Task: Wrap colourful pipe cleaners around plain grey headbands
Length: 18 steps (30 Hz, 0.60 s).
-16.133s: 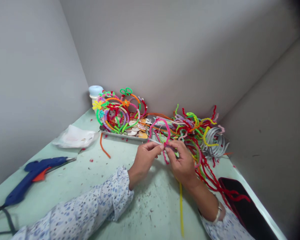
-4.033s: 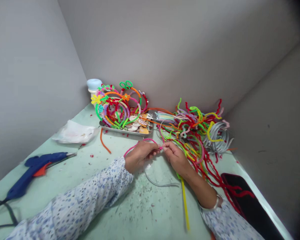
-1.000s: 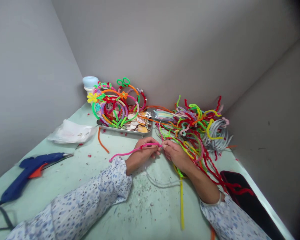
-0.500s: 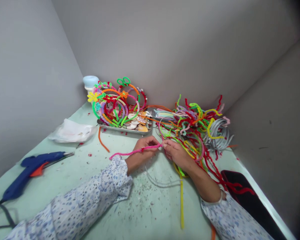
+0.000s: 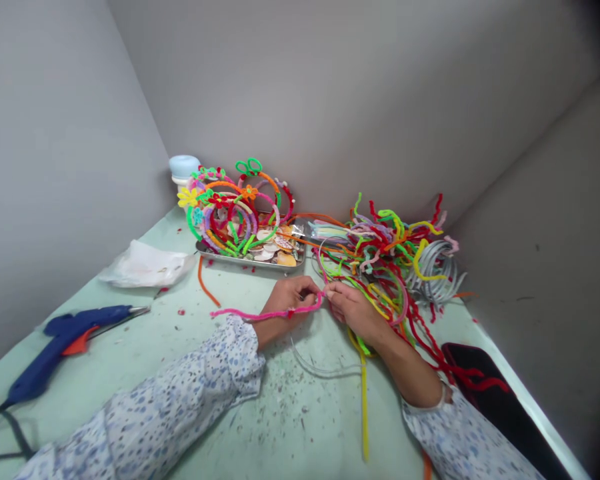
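Observation:
A fuzzy pink pipe cleaner (image 5: 250, 314) runs from the left across my left wrist to the fingertips of both hands, with a small red bit on it. My left hand (image 5: 289, 298) is closed, its fingertips pinching by the pipe cleaner's bend; part of the fingers is hidden. Close against it, my right hand (image 5: 351, 307) pinches the same pink strand. Just above the fingers rises a thin pale hoop (image 5: 321, 245), partly pink low down. Below the hands a bare grey headband (image 5: 325, 373) curves over the table.
Behind the hands, a metal tray (image 5: 250, 262) holds wooden pieces and several colourful headbands (image 5: 230, 213). Loose pipe cleaners (image 5: 380, 233) and grey bands (image 5: 437, 273) pile up at right, near a dark phone (image 5: 500, 400). A blue glue gun (image 5: 65, 347) and plastic bag (image 5: 147, 265) lie left.
The pink strand's free end has swung slightly left and now lies lower across the left wrist, with a sharper bend at the fingertips. Both hands stay close together.

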Available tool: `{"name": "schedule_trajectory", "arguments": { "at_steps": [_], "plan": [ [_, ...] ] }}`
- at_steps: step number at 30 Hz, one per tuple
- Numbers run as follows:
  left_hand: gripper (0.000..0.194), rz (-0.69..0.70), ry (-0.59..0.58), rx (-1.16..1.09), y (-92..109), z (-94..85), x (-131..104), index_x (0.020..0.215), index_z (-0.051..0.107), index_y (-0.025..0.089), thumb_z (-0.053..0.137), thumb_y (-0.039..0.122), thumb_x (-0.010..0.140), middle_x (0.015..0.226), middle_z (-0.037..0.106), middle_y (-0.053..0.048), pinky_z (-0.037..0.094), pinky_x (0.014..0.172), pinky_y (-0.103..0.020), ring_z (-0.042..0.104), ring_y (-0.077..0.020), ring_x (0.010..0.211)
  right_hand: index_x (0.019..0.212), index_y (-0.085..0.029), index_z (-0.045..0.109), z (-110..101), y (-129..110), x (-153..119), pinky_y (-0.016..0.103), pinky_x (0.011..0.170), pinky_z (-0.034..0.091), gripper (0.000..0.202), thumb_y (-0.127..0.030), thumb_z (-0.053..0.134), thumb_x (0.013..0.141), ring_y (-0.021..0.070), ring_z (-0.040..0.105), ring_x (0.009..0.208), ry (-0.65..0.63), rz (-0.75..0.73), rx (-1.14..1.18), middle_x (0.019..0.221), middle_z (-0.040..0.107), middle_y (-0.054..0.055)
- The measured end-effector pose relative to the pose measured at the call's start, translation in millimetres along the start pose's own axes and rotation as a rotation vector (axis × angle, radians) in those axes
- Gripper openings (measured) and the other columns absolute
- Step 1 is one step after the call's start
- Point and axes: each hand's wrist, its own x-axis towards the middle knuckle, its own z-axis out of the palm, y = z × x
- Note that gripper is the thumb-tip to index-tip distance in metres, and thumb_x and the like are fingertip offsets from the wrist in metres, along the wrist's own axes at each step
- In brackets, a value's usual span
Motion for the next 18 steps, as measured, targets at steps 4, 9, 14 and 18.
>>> {"name": "schedule_trajectory", "arguments": {
  "at_steps": [4,9,14,18],
  "plan": [
    [0.017,-0.108,-0.067,-0.182,5,-1.6,-1,0.079,0.063,0.012,0.063,0.028,0.075,0.064,0.06,-0.001,0.038,0.052,-0.021,0.051,-0.01,0.056,0.082,-0.021,0.052,-1,0,0,0.023,0.042,0.02,0.017,-0.037,0.051,0.085,0.0085,0.03,0.044,0.005,-0.018,0.005,0.052,0.034,-0.009],
    [0.026,-0.221,-0.139,-0.39,9,-4.9,0,0.081,0.06,0.012,0.061,0.038,0.079,0.064,0.062,-0.003,0.044,0.053,-0.022,0.055,-0.0098,0.053,0.084,-0.021,0.052,-1,-1,-1,0.022,0.042,0.021,0.016,-0.036,0.051,0.086,0.0082,0.031,0.044,-0.02,-0.026,0.029,0.052,0.035,-0.009],
    [0.032,-0.331,-0.099,-0.412,-3,-1.2,7,0.074,0.056,0.014,0.062,0.045,0.077,0.055,0.059,-0.001,0.041,0.043,-0.021,0.052,-0.0094,0.043,0.084,-0.02,0.052,-3,0,-2,0.022,0.042,0.022,0.017,-0.037,0.05,0.087,0.0083,0.032,0.045,-0.02,-0.05,-0.019,0.053,0.037,-0.008],
    [0.036,-0.367,-0.138,-0.358,-3,-1.2,10,0.069,0.054,0.014,0.063,0.048,0.076,0.052,0.057,-0.001,0.037,0.04,-0.02,0.05,-0.008,0.039,0.085,-0.02,0.053,-3,2,-2,0.023,0.042,0.024,0.018,-0.038,0.049,0.087,0.0089,0.032,0.045,-0.01,-0.054,-0.066,0.052,0.036,-0.008]
  ]
}}
